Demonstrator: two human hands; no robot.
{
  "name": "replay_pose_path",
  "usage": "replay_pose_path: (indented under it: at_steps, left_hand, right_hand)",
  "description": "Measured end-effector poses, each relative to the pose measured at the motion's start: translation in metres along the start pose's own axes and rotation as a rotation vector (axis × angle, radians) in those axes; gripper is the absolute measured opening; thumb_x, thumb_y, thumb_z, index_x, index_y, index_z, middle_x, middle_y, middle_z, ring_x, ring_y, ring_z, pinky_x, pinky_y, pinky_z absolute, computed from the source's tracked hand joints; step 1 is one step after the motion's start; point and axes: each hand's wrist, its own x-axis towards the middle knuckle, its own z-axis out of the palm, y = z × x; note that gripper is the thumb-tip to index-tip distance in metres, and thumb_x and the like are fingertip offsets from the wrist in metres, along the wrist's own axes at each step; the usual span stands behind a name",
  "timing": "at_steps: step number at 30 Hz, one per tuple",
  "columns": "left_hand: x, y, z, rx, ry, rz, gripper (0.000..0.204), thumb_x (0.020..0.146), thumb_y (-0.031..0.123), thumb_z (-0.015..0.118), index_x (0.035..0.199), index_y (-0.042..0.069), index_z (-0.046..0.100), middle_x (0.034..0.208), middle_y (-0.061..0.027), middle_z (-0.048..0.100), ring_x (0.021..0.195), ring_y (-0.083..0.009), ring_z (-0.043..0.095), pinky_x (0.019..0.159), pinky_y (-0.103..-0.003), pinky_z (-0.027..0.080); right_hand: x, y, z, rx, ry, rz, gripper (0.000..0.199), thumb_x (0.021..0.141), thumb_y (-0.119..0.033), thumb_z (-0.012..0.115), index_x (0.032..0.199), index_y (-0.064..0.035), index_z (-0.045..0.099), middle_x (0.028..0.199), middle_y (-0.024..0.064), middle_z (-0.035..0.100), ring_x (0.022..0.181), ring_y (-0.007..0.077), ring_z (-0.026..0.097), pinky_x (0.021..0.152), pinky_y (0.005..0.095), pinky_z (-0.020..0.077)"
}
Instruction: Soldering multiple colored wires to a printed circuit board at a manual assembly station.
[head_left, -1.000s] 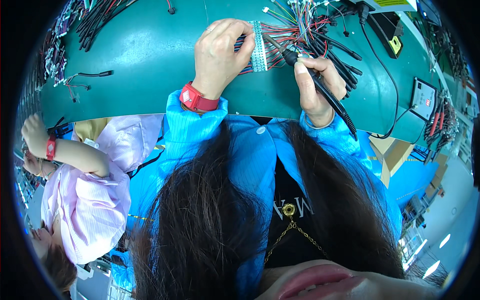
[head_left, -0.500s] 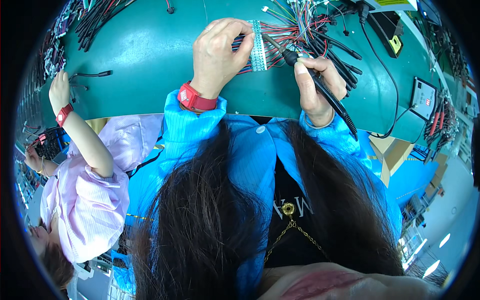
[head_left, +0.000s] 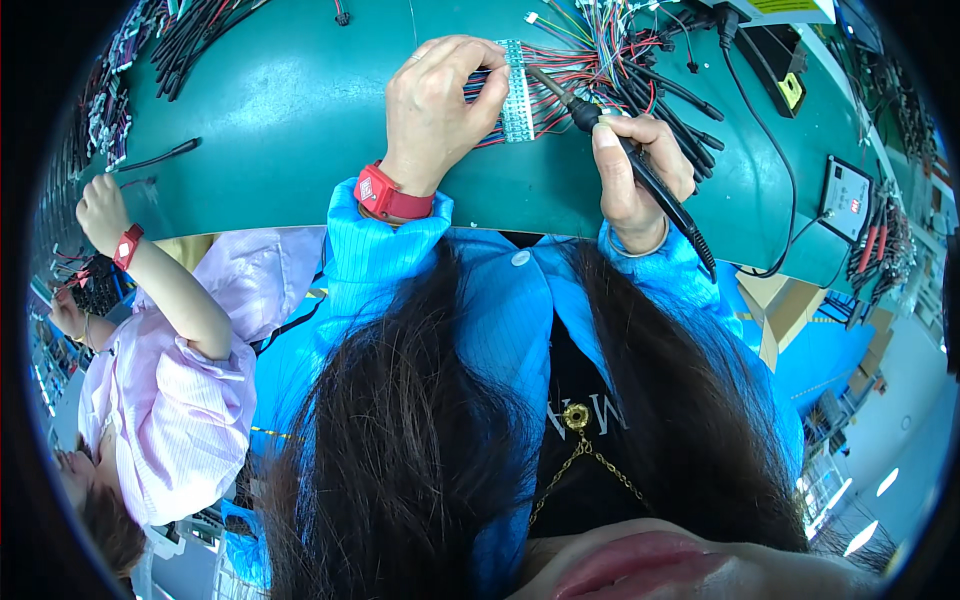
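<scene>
My right hand [head_left: 648, 172] grips a black soldering iron [head_left: 583, 114] like a pen. Its metal tip slants up and left onto a pale green strip of small circuit boards [head_left: 518, 105]. My left hand [head_left: 438, 108] is pinched closed at the strip's left side, close to the tip. A thin strand of solder wire [head_left: 411, 18] runs down to the back of this hand; its end is hidden by the fingers. Red, black and white wires [head_left: 560, 65] fan out right from the strip, and more wires [head_left: 490, 143] show under my left fingers.
Black cable ends [head_left: 690, 150] lie right of the strip on the green table [head_left: 290, 130]. A black cord [head_left: 790, 170] loops past a small white-faced meter [head_left: 848, 200]. Further cable bundles [head_left: 190, 45] lie far left. A co-worker's hand [head_left: 103, 215] is at the left table edge.
My hands, the iron and the strip are nearly unchanged. The co-worker's hand has drawn back toward the lower left, and the black cable near it has shifted left.
</scene>
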Motion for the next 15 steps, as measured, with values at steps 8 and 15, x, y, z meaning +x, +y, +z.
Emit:
replay_pose_path:
  at_steps: [8, 15]
  left_hand:
    - [0.0036, 0.0002, -0.0045, -0.049, 0.003, 0.017, 0.006, 0.075, 0.005, 0.071, 0.080, 0.007, 0.069, 0.090, -0.0016, 0.073, 0.078, -0.0185, 0.066, 0.072, -0.029, 0.053]
    - [0.0011, -0.0003, -0.0041, -0.045, -0.009, 0.026, 0.005, 0.076, 0.005, 0.072, 0.080, 0.007, 0.070, 0.092, -0.0016, 0.073, 0.078, -0.0181, 0.066, 0.072, -0.028, 0.053]
  right_hand:
    - [-0.0001, 0.0010, -0.0049, 0.001, -0.006, -0.049, 0.009, 0.075, -0.001, 0.067, 0.083, -0.0002, 0.066, 0.068, 0.0070, 0.063, 0.053, 0.0111, 0.046, 0.053, 0.0225, 0.0385]
    - [-0.0011, -0.0012, -0.0039, -0.010, -0.011, -0.022, 0.009, 0.073, 0.000, 0.067, 0.082, -0.0001, 0.066, 0.068, 0.0071, 0.064, 0.053, 0.0118, 0.047, 0.052, 0.0226, 0.0394]
